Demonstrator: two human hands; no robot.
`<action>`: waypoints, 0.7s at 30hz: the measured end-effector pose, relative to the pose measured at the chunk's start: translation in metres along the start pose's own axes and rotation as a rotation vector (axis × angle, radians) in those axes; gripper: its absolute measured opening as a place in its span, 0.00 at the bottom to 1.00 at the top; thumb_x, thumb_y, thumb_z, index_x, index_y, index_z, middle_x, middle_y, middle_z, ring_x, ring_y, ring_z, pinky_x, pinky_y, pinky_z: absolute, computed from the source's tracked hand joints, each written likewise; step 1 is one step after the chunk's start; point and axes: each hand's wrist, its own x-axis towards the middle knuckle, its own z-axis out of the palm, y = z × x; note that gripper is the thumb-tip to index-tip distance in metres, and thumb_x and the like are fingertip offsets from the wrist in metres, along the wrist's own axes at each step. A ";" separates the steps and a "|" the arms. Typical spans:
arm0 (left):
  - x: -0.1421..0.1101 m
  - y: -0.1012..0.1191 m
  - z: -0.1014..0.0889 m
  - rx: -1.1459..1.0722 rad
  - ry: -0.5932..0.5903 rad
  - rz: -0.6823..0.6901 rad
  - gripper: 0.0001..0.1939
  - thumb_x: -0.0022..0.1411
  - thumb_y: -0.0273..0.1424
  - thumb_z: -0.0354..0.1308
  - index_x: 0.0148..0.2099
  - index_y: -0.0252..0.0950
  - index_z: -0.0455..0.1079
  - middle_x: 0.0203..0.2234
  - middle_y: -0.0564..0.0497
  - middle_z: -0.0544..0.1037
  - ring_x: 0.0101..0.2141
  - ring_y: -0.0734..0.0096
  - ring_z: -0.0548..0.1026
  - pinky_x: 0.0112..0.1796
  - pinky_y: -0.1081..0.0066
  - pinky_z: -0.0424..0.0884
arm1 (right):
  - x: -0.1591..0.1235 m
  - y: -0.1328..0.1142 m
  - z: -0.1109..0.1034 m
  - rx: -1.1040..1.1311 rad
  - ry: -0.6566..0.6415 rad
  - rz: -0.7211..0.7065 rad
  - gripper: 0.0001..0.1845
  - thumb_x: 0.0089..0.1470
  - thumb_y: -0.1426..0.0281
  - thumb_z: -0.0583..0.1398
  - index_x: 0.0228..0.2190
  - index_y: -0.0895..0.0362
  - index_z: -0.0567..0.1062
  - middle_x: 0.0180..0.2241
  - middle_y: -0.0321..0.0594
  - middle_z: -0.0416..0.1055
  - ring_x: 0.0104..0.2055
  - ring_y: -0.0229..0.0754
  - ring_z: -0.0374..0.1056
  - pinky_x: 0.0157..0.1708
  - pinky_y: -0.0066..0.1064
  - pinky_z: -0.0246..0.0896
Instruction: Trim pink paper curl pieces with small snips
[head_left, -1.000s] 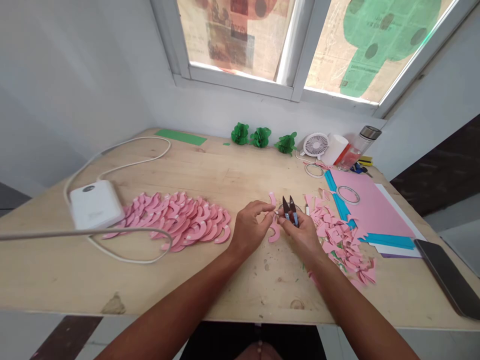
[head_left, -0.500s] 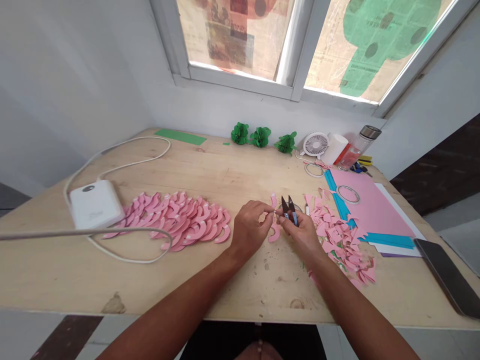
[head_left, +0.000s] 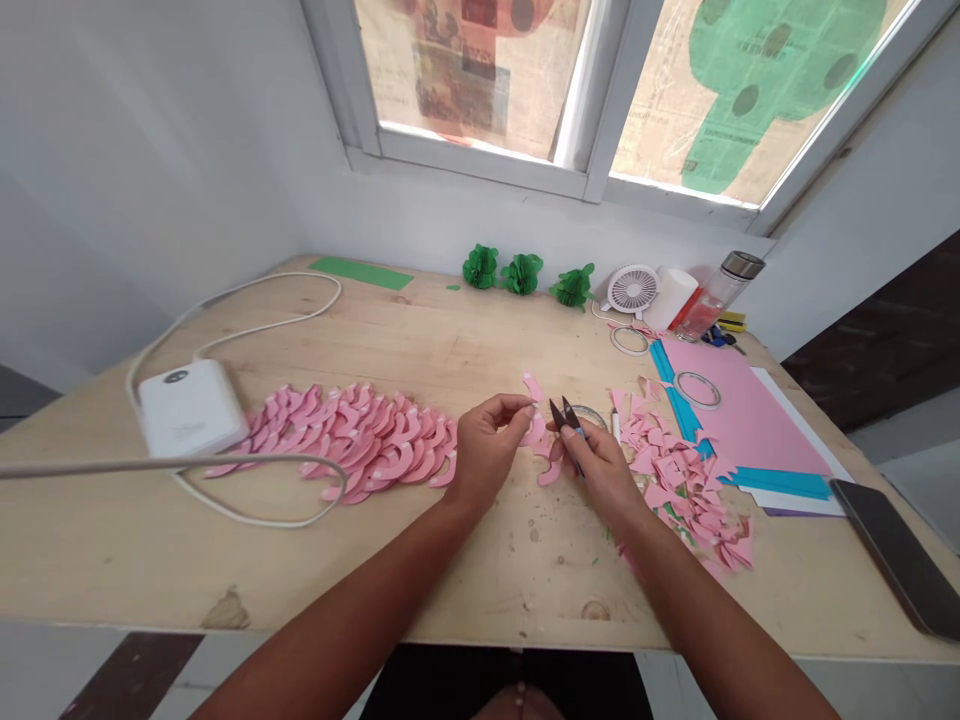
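Observation:
My left hand (head_left: 487, 445) pinches a curved pink paper piece (head_left: 532, 387) between thumb and fingertips, and a small white bit shows at the fingertips. Another curved pink piece (head_left: 550, 473) lies on the table just below the gap between my hands. In my right hand (head_left: 606, 465) is a pair of thread snips (head_left: 571, 428), dark blades pointing up and left, their tips apart. Those blades are close to the pinched piece but not on it. Left of my left hand spreads a pile of curved pink cutouts (head_left: 375, 440), many with pale ends.
Pink scraps (head_left: 675, 465) lie right of my right hand, near a tape roll (head_left: 697, 390) on pink sheets (head_left: 739, 420). A phone (head_left: 896, 555) rests far right. A white power bank (head_left: 191, 408) with a looping cable stands left. Green paper shapes (head_left: 521, 273) and a small fan (head_left: 632, 290) line the back.
My left hand has drawn slightly left with the pink piece, away from my right hand. The snips have turned and tipped to the left.

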 end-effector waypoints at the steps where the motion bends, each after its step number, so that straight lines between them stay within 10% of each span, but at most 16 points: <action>1: 0.001 0.000 0.000 -0.057 0.016 -0.038 0.07 0.49 0.32 0.60 0.31 0.34 0.73 0.25 0.52 0.76 0.26 0.74 0.72 0.29 0.74 0.68 | 0.000 -0.001 0.000 0.022 -0.025 0.001 0.17 0.54 0.58 0.53 0.35 0.58 0.73 0.22 0.34 0.67 0.19 0.33 0.54 0.19 0.25 0.47; 8: 0.004 0.005 -0.002 -0.095 0.057 -0.019 0.08 0.49 0.33 0.59 0.31 0.33 0.72 0.24 0.51 0.76 0.26 0.74 0.72 0.30 0.73 0.68 | -0.003 -0.004 0.003 0.052 -0.140 0.037 0.18 0.55 0.58 0.51 0.35 0.59 0.70 0.19 0.34 0.67 0.17 0.33 0.56 0.19 0.25 0.49; 21: 0.000 0.005 -0.006 0.812 0.030 0.798 0.06 0.56 0.24 0.53 0.31 0.36 0.70 0.25 0.49 0.75 0.32 0.66 0.70 0.36 0.65 0.63 | -0.002 0.003 0.006 -0.024 -0.151 0.032 0.16 0.54 0.58 0.50 0.27 0.57 0.65 0.16 0.33 0.69 0.13 0.32 0.57 0.15 0.24 0.51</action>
